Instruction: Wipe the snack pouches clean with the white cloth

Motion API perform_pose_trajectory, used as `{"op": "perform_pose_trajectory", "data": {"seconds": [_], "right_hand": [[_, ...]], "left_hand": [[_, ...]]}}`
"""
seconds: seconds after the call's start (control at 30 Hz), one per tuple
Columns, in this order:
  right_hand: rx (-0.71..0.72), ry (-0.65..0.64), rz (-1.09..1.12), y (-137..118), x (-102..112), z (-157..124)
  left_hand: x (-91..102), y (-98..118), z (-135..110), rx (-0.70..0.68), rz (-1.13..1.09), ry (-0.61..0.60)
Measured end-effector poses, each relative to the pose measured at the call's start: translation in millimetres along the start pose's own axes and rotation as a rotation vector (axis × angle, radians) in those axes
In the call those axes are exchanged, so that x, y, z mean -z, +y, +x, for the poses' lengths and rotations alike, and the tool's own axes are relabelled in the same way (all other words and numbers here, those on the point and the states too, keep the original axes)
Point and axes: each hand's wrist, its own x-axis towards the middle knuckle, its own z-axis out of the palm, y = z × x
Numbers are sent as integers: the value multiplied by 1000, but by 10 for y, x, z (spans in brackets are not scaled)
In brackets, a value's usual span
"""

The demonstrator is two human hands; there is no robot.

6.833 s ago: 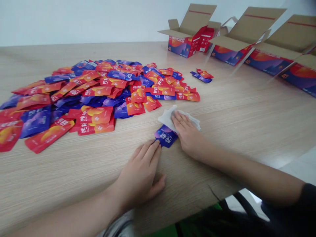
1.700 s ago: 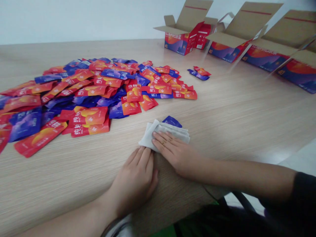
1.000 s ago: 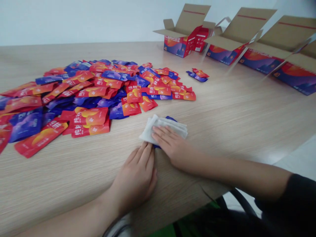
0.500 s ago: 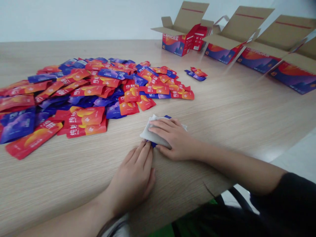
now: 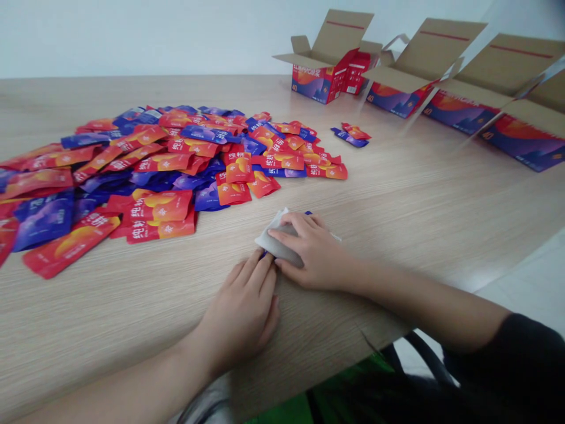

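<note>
My right hand (image 5: 311, 256) presses down on a folded white cloth (image 5: 276, 238), its fingers curled over the top. A dark blue sachet (image 5: 308, 213) lies mostly hidden under the cloth, with only small corners showing at its edges. My left hand (image 5: 241, 309) rests flat on the wooden table (image 5: 397, 200), fingertips against the cloth's lower edge and the sachet's blue corner. Beyond both hands, a large heap of red-orange and blue foil sachets (image 5: 163, 165) spreads across the table's left side.
Several open cardboard-flapped cartons (image 5: 326, 82) in red and blue print stand in a row along the far right of the table. Two sachets (image 5: 351, 135) lie apart near them. The table's near edge runs under my forearms, with a chair and floor below.
The cloth is folded tighter and narrower over the sachet, and less of it shows beyond my right hand. My right hand has curled further over it, while my left hand stays nearly still.
</note>
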Motion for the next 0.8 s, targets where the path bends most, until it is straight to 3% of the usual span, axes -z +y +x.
{"op": "perform_pose_trajectory", "data": {"seconds": [0.2,0.43,0.63,0.8], "right_hand": [[55,-24,11,-26,-47,-13],[-144,52,-83,101,-96,50],[51,-11,-23,2,-110,-8],[-185,46,-54,86,-76,31]], "left_hand": [[3,24,1,-10,44,11],[-14,30,-19,-34,110,-3],[-26,36,-20,-44,123,27],[-22,34,-32,-37,115,17]]}}
